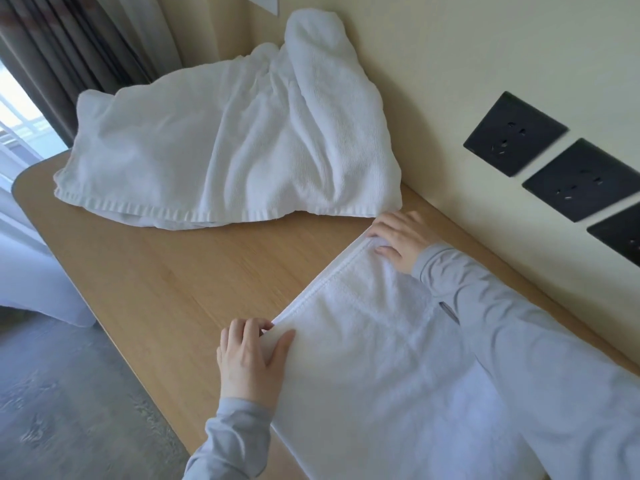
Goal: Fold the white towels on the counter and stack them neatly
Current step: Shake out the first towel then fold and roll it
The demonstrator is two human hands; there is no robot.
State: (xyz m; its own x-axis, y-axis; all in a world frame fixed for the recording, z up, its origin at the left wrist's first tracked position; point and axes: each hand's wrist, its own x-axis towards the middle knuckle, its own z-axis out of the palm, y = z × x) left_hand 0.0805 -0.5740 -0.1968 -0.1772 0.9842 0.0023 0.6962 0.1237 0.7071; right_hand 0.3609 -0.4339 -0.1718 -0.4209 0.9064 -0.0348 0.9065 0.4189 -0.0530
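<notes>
A white towel (374,362) lies flat on the wooden counter (166,278) in front of me, its hemmed edge running from lower left to upper right. My left hand (251,358) pinches the near-left corner of that edge, thumb on top and fingers curled under. My right hand (401,239) grips the far corner of the same edge close to the wall. A second white towel (225,147) sits crumpled in a loose heap at the far end of the counter, partly leaning against the wall.
A cream wall runs along the counter's right side with three black power sockets (512,133). Dark curtains (69,46) and a bright window stand at the far left. The counter's rounded left edge drops to grey flooring (69,393).
</notes>
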